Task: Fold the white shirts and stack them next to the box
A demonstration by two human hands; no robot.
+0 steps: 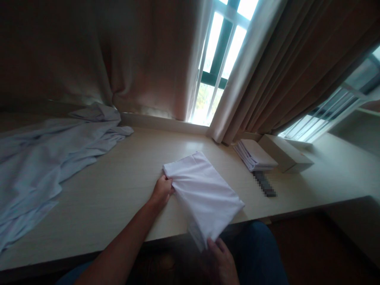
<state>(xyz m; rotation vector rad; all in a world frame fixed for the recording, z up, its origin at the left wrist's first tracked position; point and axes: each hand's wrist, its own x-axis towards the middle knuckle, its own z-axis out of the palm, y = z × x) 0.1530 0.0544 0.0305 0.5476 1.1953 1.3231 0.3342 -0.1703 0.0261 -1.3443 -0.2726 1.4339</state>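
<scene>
A folded white cloth (203,190) lies on the pale wooden table (118,186), its near end hanging over the front edge. My left hand (162,190) grips the cloth's left edge, fingers closed on the fabric. My right hand (222,259) is below the table edge and holds the cloth's hanging near corner between thumb and fingers.
Loose pale blue cloths (44,158) are spread over the table's left part. A stack of folded white cloths (255,155) and a white box (286,152) sit at the back right by the curtains (285,67) and window. A blurred dark object (265,184) lies beside the stack.
</scene>
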